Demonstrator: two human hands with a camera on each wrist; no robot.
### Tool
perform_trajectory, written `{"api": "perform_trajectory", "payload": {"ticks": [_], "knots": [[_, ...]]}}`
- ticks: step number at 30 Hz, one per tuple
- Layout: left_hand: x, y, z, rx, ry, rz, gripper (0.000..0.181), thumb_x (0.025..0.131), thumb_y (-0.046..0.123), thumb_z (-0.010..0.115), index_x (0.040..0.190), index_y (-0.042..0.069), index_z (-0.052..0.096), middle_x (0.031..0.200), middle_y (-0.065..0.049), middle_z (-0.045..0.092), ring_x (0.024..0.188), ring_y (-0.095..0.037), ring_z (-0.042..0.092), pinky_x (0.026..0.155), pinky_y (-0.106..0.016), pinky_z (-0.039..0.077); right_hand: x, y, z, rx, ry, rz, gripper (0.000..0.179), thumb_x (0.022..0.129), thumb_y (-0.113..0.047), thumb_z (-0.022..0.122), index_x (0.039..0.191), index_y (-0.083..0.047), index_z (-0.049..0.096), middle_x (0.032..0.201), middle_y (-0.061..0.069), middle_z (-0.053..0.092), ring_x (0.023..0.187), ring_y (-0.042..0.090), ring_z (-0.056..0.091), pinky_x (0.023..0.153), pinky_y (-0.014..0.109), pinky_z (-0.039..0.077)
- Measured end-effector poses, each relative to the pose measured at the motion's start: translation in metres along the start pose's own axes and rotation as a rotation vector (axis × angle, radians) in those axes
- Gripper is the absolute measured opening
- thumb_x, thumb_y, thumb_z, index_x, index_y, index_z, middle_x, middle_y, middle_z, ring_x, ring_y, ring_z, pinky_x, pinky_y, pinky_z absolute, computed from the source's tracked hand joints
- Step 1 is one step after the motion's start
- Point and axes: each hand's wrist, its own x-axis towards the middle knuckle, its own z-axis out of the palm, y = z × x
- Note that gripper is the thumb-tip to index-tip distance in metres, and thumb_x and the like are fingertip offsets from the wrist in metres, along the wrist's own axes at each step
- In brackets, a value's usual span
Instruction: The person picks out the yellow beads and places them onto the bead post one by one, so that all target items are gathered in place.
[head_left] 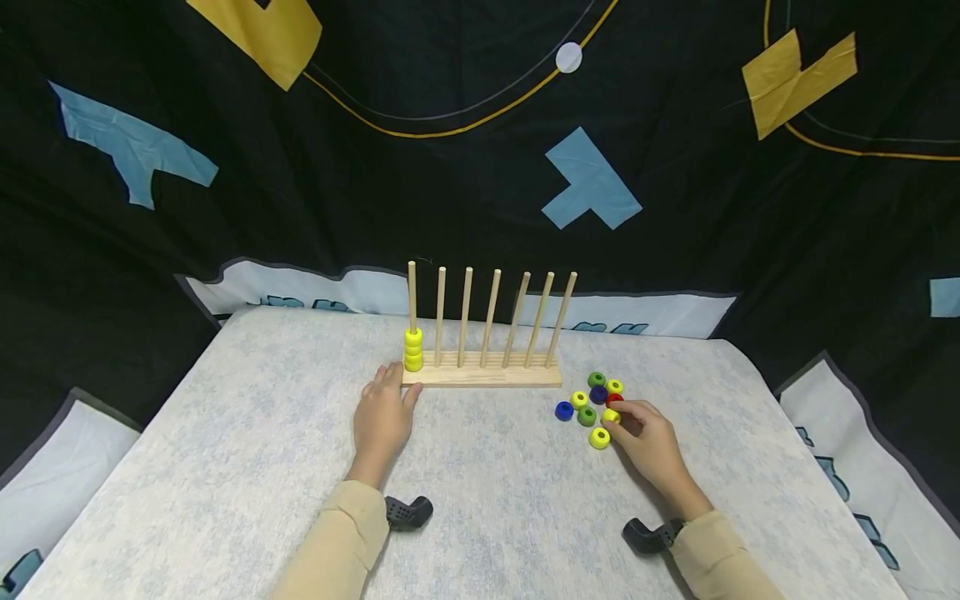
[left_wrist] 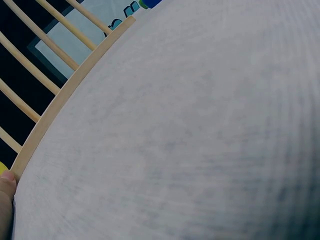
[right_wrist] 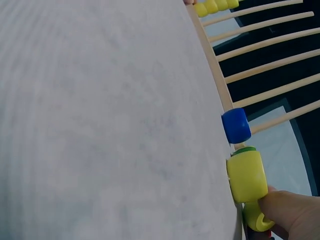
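A wooden peg stand with several upright pegs stands across the table; yellow beads are stacked on its leftmost peg. My left hand holds the left end of the base, with its thumb against the front corner. To the right of the stand, my right hand pinches a yellow bead between thumb and fingers. Around it lie loose beads: a blue one, a dark blue one, a red one partly hidden by the fingers, two green and three yellow.
The table has a pale mottled cover. A black cloth with taped blue and yellow shapes hangs behind it. Each wrist wears a black camera mount, close over the tabletop.
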Motion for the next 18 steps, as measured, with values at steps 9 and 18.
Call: {"api": "perform_trajectory", "payload": {"ticks": [9,18], "knots": [[0.0004,0.0001,0.0007,-0.004,-0.004,-0.002,0.063,0.101,0.041,0.055,0.149,0.001,0.042,0.155,-0.016,0.043,0.146,-0.037,0.037,0.115,-0.057,0.037,-0.0001,0.0008,0.0001,0.013,-0.018,0.024,0.031,0.09,-0.013,0.074,0.119,-0.005,0.069,0.117,0.01,0.066,0.101,0.021,0.066,0.083,0.025,0.059],[0.0002,-0.0003,-0.0007,0.005,-0.002,-0.005,0.064,0.101,0.04,0.056,0.148,0.0,0.042,0.154,-0.017,0.043,0.145,-0.037,0.037,0.113,-0.058,0.038,-0.0036,0.0055,-0.0066,-0.024,-0.011,0.032,0.031,0.087,-0.013,0.076,0.117,-0.007,0.071,0.118,0.01,0.069,0.098,0.02,0.067,0.078,0.019,0.056]]}}
